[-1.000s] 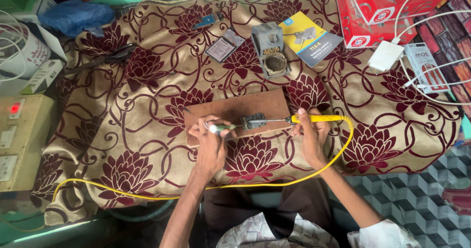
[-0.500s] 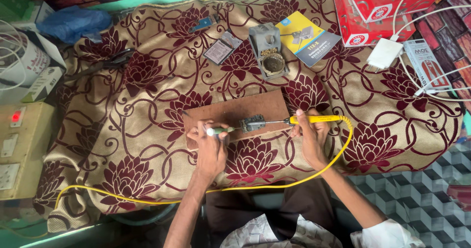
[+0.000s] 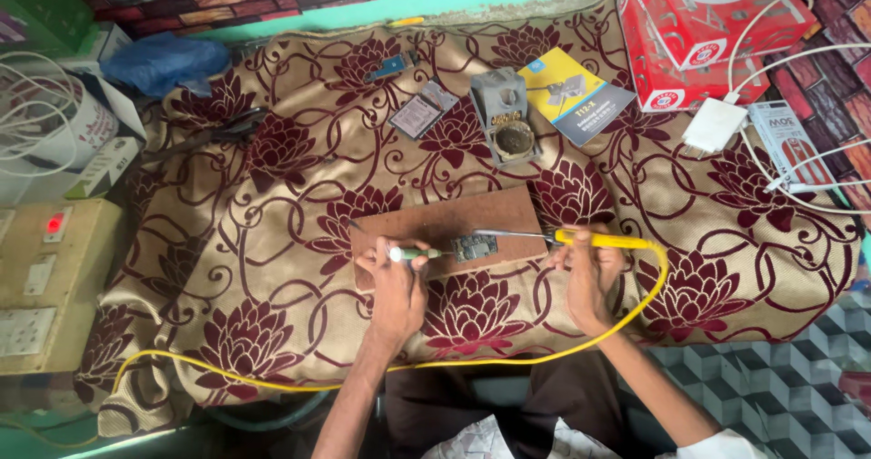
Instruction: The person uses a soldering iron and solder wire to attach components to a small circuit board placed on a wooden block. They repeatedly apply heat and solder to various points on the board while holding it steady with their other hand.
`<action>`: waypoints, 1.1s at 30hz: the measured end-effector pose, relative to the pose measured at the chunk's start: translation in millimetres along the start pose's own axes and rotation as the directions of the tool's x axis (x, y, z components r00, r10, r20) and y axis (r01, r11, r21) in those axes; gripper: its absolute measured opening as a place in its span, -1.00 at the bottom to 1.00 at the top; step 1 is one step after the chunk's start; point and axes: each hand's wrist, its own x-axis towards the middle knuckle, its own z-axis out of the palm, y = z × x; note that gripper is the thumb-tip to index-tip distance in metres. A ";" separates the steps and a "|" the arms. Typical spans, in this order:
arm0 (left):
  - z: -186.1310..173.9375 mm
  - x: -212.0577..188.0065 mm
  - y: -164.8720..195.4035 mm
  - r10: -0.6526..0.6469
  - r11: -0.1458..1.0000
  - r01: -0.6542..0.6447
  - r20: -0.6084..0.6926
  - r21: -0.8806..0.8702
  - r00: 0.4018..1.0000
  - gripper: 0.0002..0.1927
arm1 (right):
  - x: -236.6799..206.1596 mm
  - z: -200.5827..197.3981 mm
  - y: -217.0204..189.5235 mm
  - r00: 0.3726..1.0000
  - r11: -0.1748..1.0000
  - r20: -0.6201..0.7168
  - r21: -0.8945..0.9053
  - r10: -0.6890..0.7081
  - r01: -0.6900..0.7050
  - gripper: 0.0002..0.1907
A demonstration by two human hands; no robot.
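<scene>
From the head camera, looking straight down, a bench draped in a tan cloth (image 3: 272, 268) with dark red flowers carries a brown wooden board (image 3: 435, 223) just in front of the person. A small circuit board (image 3: 475, 248) lies near the board's front edge, between the two hands. The left hand (image 3: 396, 287) is closed around a slim green-handled tool (image 3: 413, 254), whose tip points right and reaches the left edge of the circuit board. The right hand (image 3: 590, 273) is wrapped around the yellow handle of a soldering iron (image 3: 581, 238); its thin metal shaft runs left over the board and ends just above the circuit board, though whether the tip touches it is too small to tell. A yellow cord (image 3: 535, 355) leaves the iron's handle, curves down past the right wrist and trails left along the bench's front edge. Farther back, well apart from the hands, stands a grey soldering-iron stand (image 3: 504, 114) with a round brassy pad in it, beside a yellow and blue booklet (image 3: 581, 96) and a small flat card (image 3: 422, 112). A red carton (image 3: 708, 33) sits at the far right corner with a white charger (image 3: 715, 125) and white cables near it. A blue bag (image 3: 163, 60) lies at the far left, and a beige switch box (image 3: 45, 278) with a glowing red light stands off the left edge.
</scene>
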 end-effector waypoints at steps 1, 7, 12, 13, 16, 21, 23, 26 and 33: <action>0.7 -0.6 -0.5 -0.018 1.000 0.018 0.006 0.013 1.000 -0.86 | 0.0 0.3 0.9 0.999 0.999 -0.041 0.042 0.003 -0.001 -0.70; 2.0 -2.9 -1.9 -0.024 0.999 0.024 0.001 0.028 1.000 -0.80 | -5.9 -0.1 -2.7 0.978 0.995 -0.194 0.085 0.069 -0.054 -0.64; -1.0 -1.1 -0.7 0.009 1.000 -0.009 -0.014 -0.005 1.000 -0.84 | -2.4 2.1 -5.8 0.959 0.993 -0.258 0.051 0.116 -0.107 -0.65; -1.8 -0.5 -0.1 0.023 1.000 -0.023 -0.023 0.004 0.999 -0.82 | -1.3 2.8 -5.5 0.968 0.995 -0.240 0.084 0.077 -0.059 -0.65; -4.0 1.0 2.4 0.013 1.000 -0.013 -0.022 0.014 1.000 -0.78 | -1.9 3.0 -5.4 0.973 0.990 -0.226 0.140 0.036 -0.004 -0.66; -7.5 2.5 7.1 -0.001 0.998 -0.001 -0.031 -0.056 1.000 -0.84 | -4.7 2.2 -6.5 0.955 0.990 -0.266 0.090 0.129 -0.108 -0.60; -8.8 3.0 8.4 -0.018 0.999 0.017 -0.018 -0.047 1.000 -0.85 | -4.3 2.5 -6.7 0.971 0.991 -0.210 0.095 0.115 -0.097 -0.62; -10.3 3.5 9.7 0.039 0.999 -0.040 -0.030 -0.027 0.999 -0.85 | -3.1 2.9 -5.7 0.973 0.989 -0.186 0.095 0.134 -0.118 -0.62; -11.8 3.1 10.7 -0.001 1.000 0.001 -0.002 -0.024 1.000 -0.82 | -2.6 -2.7 0.0 0.990 0.997 -0.126 0.046 0.068 -0.063 -0.60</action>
